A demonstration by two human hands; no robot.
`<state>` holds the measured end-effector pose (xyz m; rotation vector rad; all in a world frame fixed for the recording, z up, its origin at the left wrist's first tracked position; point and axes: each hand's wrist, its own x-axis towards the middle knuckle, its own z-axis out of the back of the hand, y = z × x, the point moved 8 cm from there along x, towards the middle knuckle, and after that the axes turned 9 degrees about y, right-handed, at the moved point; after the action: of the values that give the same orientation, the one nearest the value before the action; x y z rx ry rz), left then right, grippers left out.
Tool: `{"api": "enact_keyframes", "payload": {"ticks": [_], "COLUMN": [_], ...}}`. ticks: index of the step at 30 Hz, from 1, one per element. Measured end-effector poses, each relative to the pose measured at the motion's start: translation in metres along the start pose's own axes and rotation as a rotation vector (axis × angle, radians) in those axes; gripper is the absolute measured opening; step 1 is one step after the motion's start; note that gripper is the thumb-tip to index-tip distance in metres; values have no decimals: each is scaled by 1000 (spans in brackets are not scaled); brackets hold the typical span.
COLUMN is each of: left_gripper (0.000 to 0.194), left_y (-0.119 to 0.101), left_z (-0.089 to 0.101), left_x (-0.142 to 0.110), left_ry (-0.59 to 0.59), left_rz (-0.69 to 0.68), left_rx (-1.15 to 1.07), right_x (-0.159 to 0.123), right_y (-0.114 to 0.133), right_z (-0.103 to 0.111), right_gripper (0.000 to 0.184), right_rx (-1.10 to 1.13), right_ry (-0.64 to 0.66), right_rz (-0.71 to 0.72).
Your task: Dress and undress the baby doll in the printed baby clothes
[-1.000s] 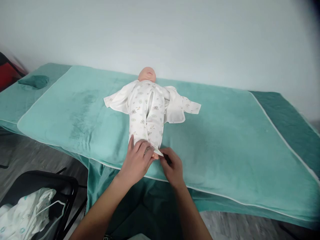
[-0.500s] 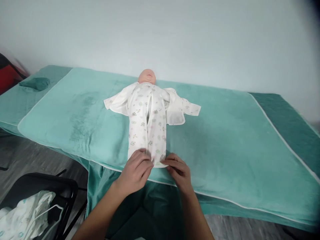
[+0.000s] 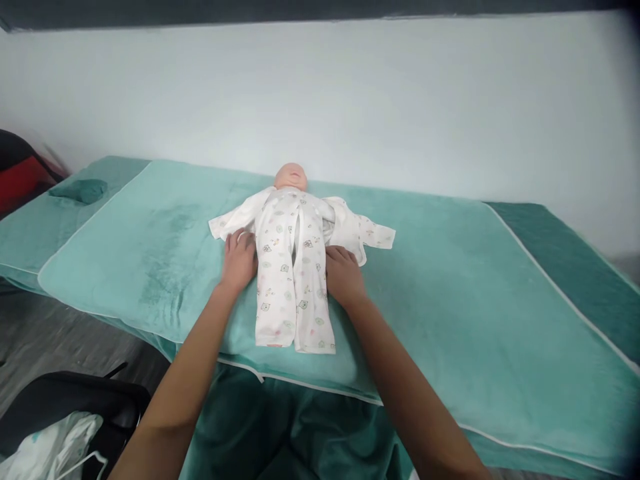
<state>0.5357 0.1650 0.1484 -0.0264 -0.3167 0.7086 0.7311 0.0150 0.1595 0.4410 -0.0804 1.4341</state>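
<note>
A baby doll [image 3: 291, 177] lies face up on a teal towel [image 3: 440, 287], dressed in white printed trousers [image 3: 291, 287] with an open white printed top [image 3: 357, 231] spread under it. My left hand [image 3: 239, 260] rests against the doll's side at the trousers' waist, fingers curled onto the cloth. On the other side of the trousers my right hand [image 3: 343, 275] does the same, fingers bent at the fabric edge. The trouser legs lie flat and straight toward me.
The towel covers a darker teal table [image 3: 575, 240] against a pale wall. A small green cloth [image 3: 77, 190] lies at the far left. A black chair [image 3: 75, 400] with white printed fabric [image 3: 50, 453] stands at the lower left. Something red and black [image 3: 20, 180] sits left.
Both hands left the trouser cuffs near the towel's front edge and moved up to the doll's waist, one on each side. The trouser legs now lie pulled out straight.
</note>
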Motion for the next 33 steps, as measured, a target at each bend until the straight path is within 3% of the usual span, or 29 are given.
{"api": "enact_keyframes", "payload": {"ticks": [5, 9, 13, 17, 22, 26, 33], "left_gripper": [39, 31, 27, 20, 17, 18, 15], "left_y": [-22, -23, -19, -23, -25, -24, -14], "left_z": [-10, -8, -11, -14, -11, -11, -11], "left_x": [3, -2, 0, 1, 0, -1, 1], "left_ry": [58, 54, 49, 79, 87, 91, 55], "left_rz": [-170, -220, -244, -269, -251, -224, -107], "left_rx": [34, -81, -224, -247, -257, -192, -210], "right_x": [-4, -17, -5, 14, 19, 10, -3], "right_y": [9, 11, 14, 19, 22, 17, 17], "right_z": [-15, -17, -22, -26, -27, -28, -16], "right_gripper": [32, 40, 46, 37, 26, 23, 26], "right_rx": [-40, 9, 43, 38, 34, 177, 405], "right_ry": [2, -25, 10, 28, -11, -2, -106], "right_rz": [118, 197, 225, 170, 116, 180, 307]}}
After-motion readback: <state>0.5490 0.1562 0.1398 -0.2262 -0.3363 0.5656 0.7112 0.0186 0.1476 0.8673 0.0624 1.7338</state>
